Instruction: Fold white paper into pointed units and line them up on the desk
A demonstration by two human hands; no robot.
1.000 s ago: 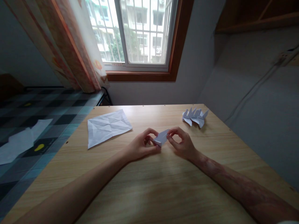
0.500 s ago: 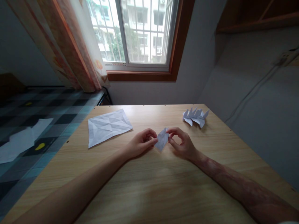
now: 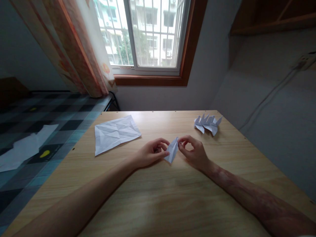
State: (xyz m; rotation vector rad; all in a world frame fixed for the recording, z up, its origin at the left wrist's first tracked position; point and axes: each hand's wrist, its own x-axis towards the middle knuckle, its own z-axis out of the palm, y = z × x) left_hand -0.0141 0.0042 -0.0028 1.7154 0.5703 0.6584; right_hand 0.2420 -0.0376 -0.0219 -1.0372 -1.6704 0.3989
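Observation:
A small folded piece of white paper (image 3: 172,152) is held between my two hands just above the wooden table (image 3: 158,194). Its shape is a narrow pointed kite with creases. My left hand (image 3: 152,152) pinches its left side between thumb and fingers. At its upper right edge, the thumb and index finger of my right hand (image 3: 194,149) are closed on the paper. Beyond my left hand lies a creased white paper sheet (image 3: 117,133), flat on the table. Several folded white paper pieces (image 3: 208,124) stand in a clustered row past my right hand.
On the left, a bed with a checked cover (image 3: 74,121) adjoins the table, and white sheets (image 3: 27,148) lie on it. A window (image 3: 155,36) and a curtain (image 3: 84,49) are behind. A cable (image 3: 266,93) hangs along the right wall.
The folded paper has turned and looks narrower, its lower tip a little lower. My fingers have shifted slightly on it. The other papers stay in place on the table.

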